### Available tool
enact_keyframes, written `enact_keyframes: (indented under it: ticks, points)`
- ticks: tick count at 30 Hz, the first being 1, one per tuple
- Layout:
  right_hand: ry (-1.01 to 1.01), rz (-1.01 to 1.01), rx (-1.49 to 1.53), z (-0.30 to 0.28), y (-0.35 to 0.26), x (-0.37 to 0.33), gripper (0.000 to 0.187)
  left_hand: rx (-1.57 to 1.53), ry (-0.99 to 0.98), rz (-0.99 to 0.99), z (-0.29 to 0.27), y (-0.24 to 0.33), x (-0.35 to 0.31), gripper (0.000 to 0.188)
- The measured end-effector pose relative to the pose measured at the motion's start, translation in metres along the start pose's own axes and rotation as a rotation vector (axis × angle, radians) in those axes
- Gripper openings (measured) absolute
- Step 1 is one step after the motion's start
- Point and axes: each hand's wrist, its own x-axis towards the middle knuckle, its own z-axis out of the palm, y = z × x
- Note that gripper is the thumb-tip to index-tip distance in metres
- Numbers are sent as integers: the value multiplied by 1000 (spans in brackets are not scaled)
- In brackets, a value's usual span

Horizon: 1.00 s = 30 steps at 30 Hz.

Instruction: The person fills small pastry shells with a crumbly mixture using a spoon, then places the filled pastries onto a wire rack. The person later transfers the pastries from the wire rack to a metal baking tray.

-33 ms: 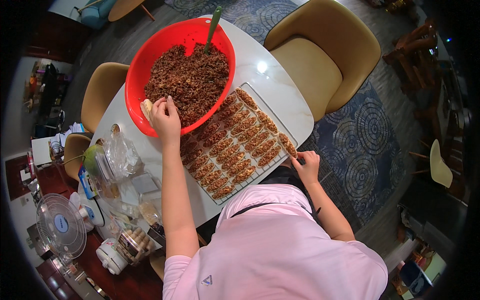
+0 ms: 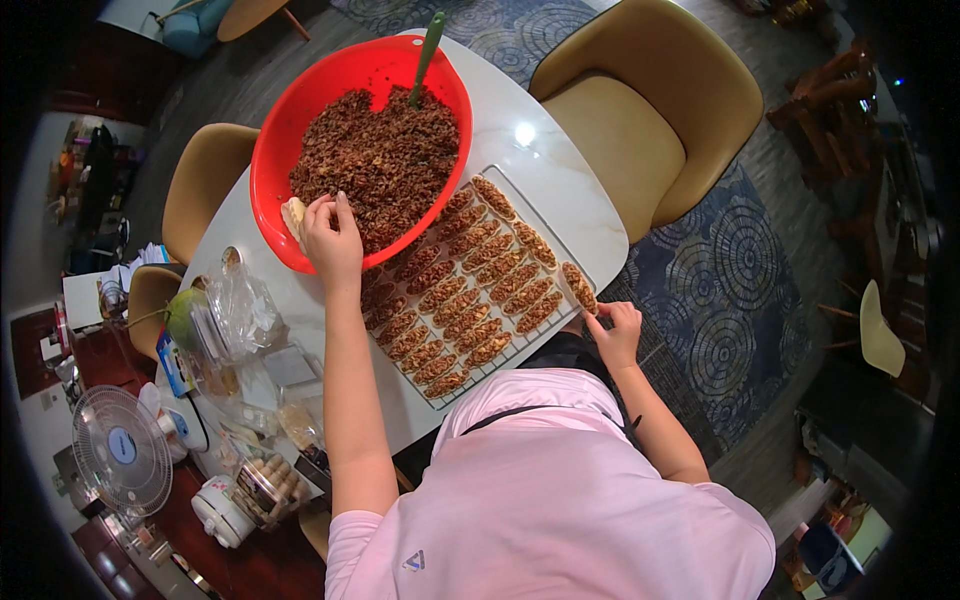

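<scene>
On table: white oval table carries red bowl, wire rack.
Room: tan chairs at two o'clock, patterned rug.
Left hand: fingers pinching pale piece.
Right hand: fingertips pressed at rack edge.

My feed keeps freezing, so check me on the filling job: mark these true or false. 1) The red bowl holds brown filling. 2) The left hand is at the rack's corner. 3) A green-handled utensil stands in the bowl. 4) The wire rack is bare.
1) True: the red bowl holds brown filling.
2) False: the left hand is at the bowl's rim; the right hand is at the rack's corner.
3) True: the green-handled utensil stands in the filling.
4) False: the wire rack carries rows of filled pieces.
</scene>
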Motion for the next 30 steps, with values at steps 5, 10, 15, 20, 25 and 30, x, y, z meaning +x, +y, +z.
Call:
enact_keyframes:
  ticks: [5,10,15,20,25,30]
  points:
    - [34,8,-3,11,-2,14,22,-26,50,9,5,0,-4,26]
    - [33,8,-24,26,-2,18,23,-11,83,59,7,5,-1,23]
    - [21,13,-48,29,-2,17,25,-4,87,76,6,3,-1,23]
    - [15,6,-64,25,-5,17,25,-23,54,38,9,4,-2,23]
    - [18,-113,-158,19,-7,16,26,-45,35,8,11,6,-3,23]
    - [42,-163,-179,18,-10,17,25,-98,14,-11,13,8,-5,22]
